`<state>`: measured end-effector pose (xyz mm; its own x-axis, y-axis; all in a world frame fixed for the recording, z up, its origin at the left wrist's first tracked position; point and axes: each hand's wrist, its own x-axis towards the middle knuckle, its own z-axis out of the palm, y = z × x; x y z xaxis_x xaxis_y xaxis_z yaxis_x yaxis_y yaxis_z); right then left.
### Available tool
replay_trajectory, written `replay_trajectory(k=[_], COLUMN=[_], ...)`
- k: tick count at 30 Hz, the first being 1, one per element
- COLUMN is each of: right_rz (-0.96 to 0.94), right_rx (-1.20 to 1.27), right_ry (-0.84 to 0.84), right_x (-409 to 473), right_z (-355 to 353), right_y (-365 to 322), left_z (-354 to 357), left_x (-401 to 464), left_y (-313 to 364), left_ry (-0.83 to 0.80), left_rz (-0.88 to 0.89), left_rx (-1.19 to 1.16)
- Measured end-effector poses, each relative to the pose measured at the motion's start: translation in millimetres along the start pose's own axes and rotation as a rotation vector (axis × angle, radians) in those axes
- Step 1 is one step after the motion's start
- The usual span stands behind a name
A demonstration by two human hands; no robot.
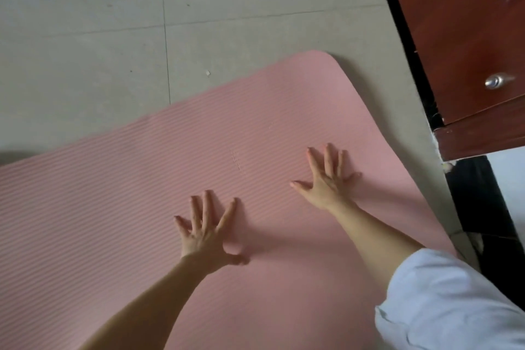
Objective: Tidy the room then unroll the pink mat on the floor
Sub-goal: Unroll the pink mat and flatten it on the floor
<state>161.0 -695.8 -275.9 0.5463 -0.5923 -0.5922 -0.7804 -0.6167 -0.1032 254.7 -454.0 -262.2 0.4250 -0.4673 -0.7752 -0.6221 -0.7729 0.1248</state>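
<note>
One pink mat (119, 193) lies unrolled on the tiled floor (85, 46) beside one red-brown cabinet (468, 31) bearing one metal knob (495, 82), with two hands, left hand (203, 229) and right hand (326, 179), pressed flat on it, fingers spread straight, grasping nothing.

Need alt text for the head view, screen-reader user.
Both hands, left and right, press flat with spread fingers on a pink mat lying unrolled on a grey tiled floor. A red-brown wooden cabinet stands at the right.
</note>
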Motion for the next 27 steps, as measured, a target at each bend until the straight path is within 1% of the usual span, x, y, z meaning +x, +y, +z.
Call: replay_trajectory(k=[4, 11, 13, 16, 18, 20, 22, 24, 25, 27], right_rz=[0.059, 0.154, 0.171, 0.185, 0.195, 0.212, 0.242, 0.252, 0.218, 0.052], right_rx=[0.081, 0.145, 0.182, 0.192, 0.185, 0.179, 0.159, 0.097, 0.050, -0.054], right_ry=[-0.018, -0.062, -0.058, -0.052, -0.056, -0.062, -0.077, -0.064, -0.052, -0.050], right_x=[-9, -46, -50, -48, -48, -48, -50, -52, -53, -56], right_z=[0, 20, 26, 27, 27, 24, 20, 14, 11, 10], right_y=[8, 25, 25, 24, 22, 22, 18, 5, -10, -44], left_z=[-8, -43, -48, -52, -50, -46, -43, -47, -53, -69], left_x=[15, 42, 46, 48, 45, 39, 31, 24, 21, 10], left_y=[-2, -12, -12, -8, -6, -4, -7, -12, -20, -39], left_ry=[0.034, 0.069, 0.073, 0.132, 0.172, 0.178, 0.158, 0.104, 0.082, 0.065], left_rz=[0.056, 0.205, 0.227, 0.225, 0.213, 0.201, 0.216, 0.252, 0.272, 0.261], left_rx=[0.034, 0.260, 0.317, 0.358, 0.357, 0.349, 0.284, 0.179, 0.135, 0.066])
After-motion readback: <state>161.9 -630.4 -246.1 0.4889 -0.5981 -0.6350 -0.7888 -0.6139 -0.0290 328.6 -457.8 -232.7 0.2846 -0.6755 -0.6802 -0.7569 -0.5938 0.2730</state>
